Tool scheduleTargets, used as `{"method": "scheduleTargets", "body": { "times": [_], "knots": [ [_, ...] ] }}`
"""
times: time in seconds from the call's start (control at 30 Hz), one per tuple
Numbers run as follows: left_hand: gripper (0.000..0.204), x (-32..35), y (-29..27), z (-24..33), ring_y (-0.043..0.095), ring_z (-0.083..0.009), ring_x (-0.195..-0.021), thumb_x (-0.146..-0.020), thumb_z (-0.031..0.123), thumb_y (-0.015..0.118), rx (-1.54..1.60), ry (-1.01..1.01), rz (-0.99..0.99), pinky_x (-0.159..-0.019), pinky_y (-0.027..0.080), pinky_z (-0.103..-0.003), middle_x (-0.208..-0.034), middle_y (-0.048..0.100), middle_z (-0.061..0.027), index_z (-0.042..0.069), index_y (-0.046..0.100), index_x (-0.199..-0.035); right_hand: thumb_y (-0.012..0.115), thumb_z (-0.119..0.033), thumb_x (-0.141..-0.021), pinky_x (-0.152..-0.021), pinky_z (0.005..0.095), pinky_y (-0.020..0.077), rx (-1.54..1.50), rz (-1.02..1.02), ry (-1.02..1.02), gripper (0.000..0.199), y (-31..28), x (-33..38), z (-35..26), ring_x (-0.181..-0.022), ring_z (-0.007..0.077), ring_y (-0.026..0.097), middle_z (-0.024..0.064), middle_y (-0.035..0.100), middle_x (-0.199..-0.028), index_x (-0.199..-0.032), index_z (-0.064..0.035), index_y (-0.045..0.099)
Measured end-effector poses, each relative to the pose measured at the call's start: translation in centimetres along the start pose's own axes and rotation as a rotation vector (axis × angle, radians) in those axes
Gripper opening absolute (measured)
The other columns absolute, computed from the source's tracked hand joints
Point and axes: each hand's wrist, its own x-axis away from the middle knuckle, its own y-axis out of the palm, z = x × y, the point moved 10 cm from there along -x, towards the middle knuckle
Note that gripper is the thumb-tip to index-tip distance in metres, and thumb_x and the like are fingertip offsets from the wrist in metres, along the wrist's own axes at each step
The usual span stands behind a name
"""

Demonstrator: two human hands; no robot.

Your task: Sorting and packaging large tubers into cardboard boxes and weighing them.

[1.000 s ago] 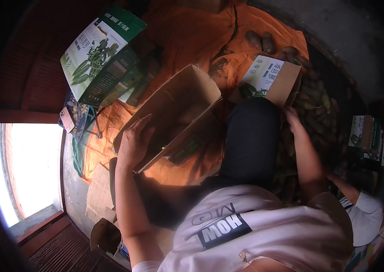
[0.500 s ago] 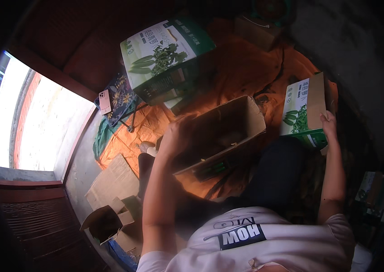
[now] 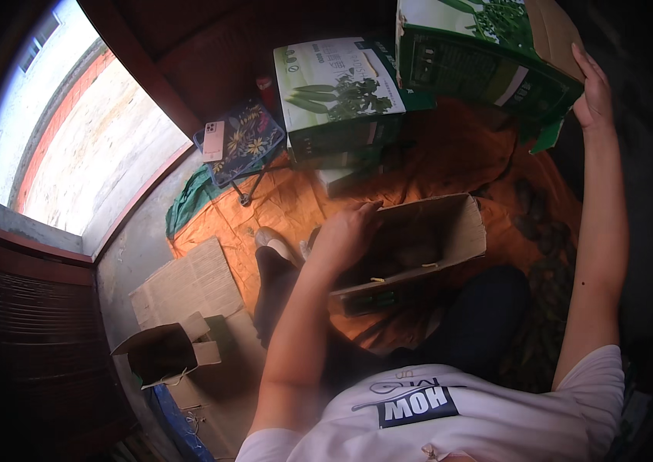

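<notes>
My right hand (image 3: 594, 92) grips the side of a green-and-white printed carton (image 3: 473, 65) and holds it up at the far right, over the orange sheet. Part of that carton runs out of the picture at the top. My left hand (image 3: 348, 232) is closed on the left rim of an open brown cardboard box (image 3: 465, 223) between my legs. The inside of this box is dark, so I cannot make out its contents. A second printed carton (image 3: 334, 85), white and green with pictured vegetables, stands beyond it on a smaller box (image 3: 339, 180).
An orange sheet (image 3: 242, 231) covers the floor. At the far left, a pink phone (image 3: 213, 142) lies on a flower-patterned folding stool (image 3: 253, 137). Flattened cardboard (image 3: 188, 281) and a small open box (image 3: 161, 356) lie at my left. Dark lumpy produce (image 3: 546, 308) is heaped at right.
My right hand has lifted the printed carton from my right side up and away toward the far side. My left hand stays at the open box's rim. The whole view has shifted.
</notes>
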Motion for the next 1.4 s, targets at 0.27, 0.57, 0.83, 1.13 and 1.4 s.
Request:
{"method": "scheduleTargets", "body": {
  "times": [0.27,0.57,0.83,1.13,1.4],
  "knots": [
    [0.035,0.8,-1.5,-0.7,0.069,-0.0392,-0.095,-0.095,0.020,0.064,-0.004,-0.039,0.012,-0.082,0.056,-0.048,-0.107,0.071,-0.0206,0.004,0.066,-0.126,0.071,-0.022,-0.097,-0.088,0.0391,0.0580,-0.104,-0.117,0.251,0.038,17.7,-7.7,15.8,-0.105,0.0229,0.069,0.0123,0.070,-0.116,-0.125,0.0017,0.064],
    [0.034,0.4,-1.7,0.3,0.070,-0.0413,-0.090,-0.093,0.013,0.066,0.042,0.060,0.042,-0.078,0.057,-0.048,-0.101,0.072,-0.0218,0.002,0.064,-0.125,0.073,-0.022,-0.095,-0.082,0.0348,0.0566,0.246,0.038,0.336,0.048,22.1,-2.9,30.3,-0.100,0.0223,0.069,0.0162,0.069,-0.117,-0.132,0.0038,0.056],
    [0.034,-0.8,-0.2,1.2,0.069,-0.0418,-0.093,-0.092,0.012,0.066,0.044,0.096,0.003,-0.080,0.056,-0.048,-0.104,0.071,-0.0220,0.002,0.065,-0.124,0.058,-0.060,-0.098,-0.119,0.0587,0.0232,0.382,-0.365,0.354,0.088,23.9,-1.5,29.0,-0.149,0.0323,0.032,0.0151,0.034,-0.163,-0.159,-0.0058,0.025],
    [0.029,-0.6,2.2,0.5,0.069,-0.0428,-0.090,-0.093,0.016,0.065,-0.037,0.038,-0.077,-0.079,0.056,-0.048,-0.098,0.071,-0.0234,0.004,0.066,-0.120,0.045,-0.062,-0.103,-0.103,0.0443,0.0467,0.740,-0.550,0.455,0.080,25.4,2.6,27.4,-0.125,0.0304,0.058,0.0198,0.043,-0.153,-0.156,-0.0042,0.033],
    [0.036,0.5,3.7,-0.5,0.068,-0.0405,-0.097,-0.095,0.022,0.065,-0.054,-0.045,-0.155,-0.083,0.055,-0.050,-0.104,0.070,-0.0219,0.010,0.065,-0.129,0.046,-0.057,-0.105,-0.090,0.0383,0.0534,0.754,-0.531,0.241,0.072,15.7,6.6,19.5,-0.098,0.0233,0.071,0.0155,0.069,-0.119,-0.154,-0.0058,0.040]
  ]
}}
